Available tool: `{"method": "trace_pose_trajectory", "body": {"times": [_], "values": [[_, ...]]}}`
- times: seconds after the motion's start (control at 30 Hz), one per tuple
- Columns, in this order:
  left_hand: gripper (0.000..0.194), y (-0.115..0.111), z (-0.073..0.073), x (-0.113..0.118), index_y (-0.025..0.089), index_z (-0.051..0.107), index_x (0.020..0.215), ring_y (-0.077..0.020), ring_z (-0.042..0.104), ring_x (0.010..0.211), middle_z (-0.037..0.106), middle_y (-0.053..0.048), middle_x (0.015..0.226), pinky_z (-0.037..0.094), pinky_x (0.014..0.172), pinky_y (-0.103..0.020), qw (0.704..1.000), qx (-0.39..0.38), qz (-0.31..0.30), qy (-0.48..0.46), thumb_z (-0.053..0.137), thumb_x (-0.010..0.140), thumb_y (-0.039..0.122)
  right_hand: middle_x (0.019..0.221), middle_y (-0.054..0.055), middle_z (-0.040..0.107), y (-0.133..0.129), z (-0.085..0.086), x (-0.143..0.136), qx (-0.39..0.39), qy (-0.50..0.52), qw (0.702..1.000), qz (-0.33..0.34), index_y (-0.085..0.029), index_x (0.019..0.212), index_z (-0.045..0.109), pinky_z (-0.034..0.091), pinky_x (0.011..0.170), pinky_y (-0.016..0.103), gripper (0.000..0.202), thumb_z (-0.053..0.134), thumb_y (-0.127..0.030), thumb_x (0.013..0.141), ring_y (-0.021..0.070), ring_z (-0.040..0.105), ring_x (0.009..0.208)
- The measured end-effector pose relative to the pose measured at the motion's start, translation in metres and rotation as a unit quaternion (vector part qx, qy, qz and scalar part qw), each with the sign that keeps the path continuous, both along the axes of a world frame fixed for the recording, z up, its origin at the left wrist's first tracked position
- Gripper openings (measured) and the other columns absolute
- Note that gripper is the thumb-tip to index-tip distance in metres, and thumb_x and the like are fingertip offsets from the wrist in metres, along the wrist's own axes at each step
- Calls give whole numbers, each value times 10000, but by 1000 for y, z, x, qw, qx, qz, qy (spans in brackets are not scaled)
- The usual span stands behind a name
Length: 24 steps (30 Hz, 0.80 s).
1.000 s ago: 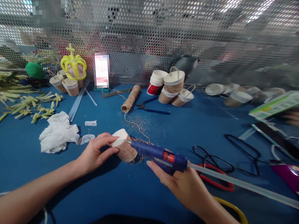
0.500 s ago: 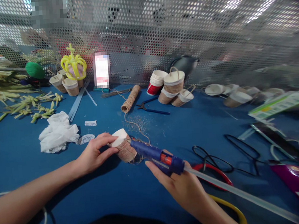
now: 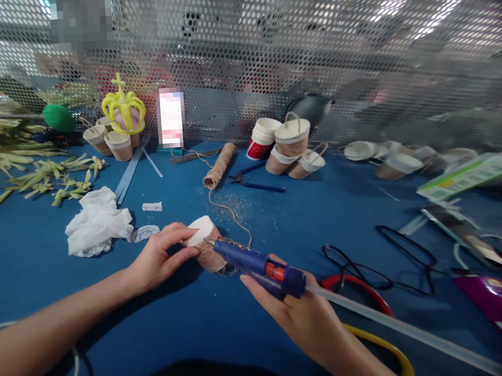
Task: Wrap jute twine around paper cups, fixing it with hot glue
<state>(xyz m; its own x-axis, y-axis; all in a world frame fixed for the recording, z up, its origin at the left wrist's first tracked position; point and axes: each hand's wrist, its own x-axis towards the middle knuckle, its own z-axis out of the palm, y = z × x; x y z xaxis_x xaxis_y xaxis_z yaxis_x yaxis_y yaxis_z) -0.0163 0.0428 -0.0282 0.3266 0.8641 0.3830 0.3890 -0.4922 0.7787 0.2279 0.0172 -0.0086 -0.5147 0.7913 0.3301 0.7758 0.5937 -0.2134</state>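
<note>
My left hand (image 3: 159,256) grips the rim of a paper cup (image 3: 210,258) wrapped in brown twine, which lies tilted on the blue table. Closed round the handle of a blue hot glue gun (image 3: 245,258) is my right hand (image 3: 305,319). The gun's metal nozzle points at the cup near its white rim; whether it touches I cannot tell. A long clear glue stick (image 3: 384,316) sticks out of the gun's back. From the roll of twine (image 3: 219,166) a loose strand runs down to the cup.
Blue-handled pliers (image 3: 257,184) lie behind the cup, near several wrapped cups (image 3: 292,136). White lace cloth (image 3: 98,221) is on the left, below a yellow crown (image 3: 124,108). Black cable (image 3: 368,271), a red ring (image 3: 365,289) and a purple packet (image 3: 495,308) lie right.
My right hand and the glue gun have shifted slightly left, bringing the nozzle along the cup toward my left fingers. My left hand and the cup stay almost in place.
</note>
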Motion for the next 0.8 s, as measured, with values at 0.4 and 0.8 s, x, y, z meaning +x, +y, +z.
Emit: {"method": "trace_pose_trajectory", "body": {"times": [0.4, 0.8], "values": [[217, 0, 3, 1, 136, 578, 1007, -167, 536, 819, 615, -67, 837, 439, 743, -308, 1000, -3, -5, 0, 527, 807, 204, 887, 132, 681, 3, 13, -3, -110, 21, 993, -40, -195, 788, 712, 522, 733, 413, 267, 511, -370, 777, 296, 615, 903], [215, 0, 2, 0, 137, 573, 1004, -157, 536, 824, 601, -70, 868, 439, 753, -302, 1000, -6, -5, -8, 534, 805, 207, 634, 34, 676, 14, 12, 4, -180, 81, 980, -22, -216, 891, 690, 503, 519, 296, 291, 414, -240, 802, 166, 603, 504]]}}
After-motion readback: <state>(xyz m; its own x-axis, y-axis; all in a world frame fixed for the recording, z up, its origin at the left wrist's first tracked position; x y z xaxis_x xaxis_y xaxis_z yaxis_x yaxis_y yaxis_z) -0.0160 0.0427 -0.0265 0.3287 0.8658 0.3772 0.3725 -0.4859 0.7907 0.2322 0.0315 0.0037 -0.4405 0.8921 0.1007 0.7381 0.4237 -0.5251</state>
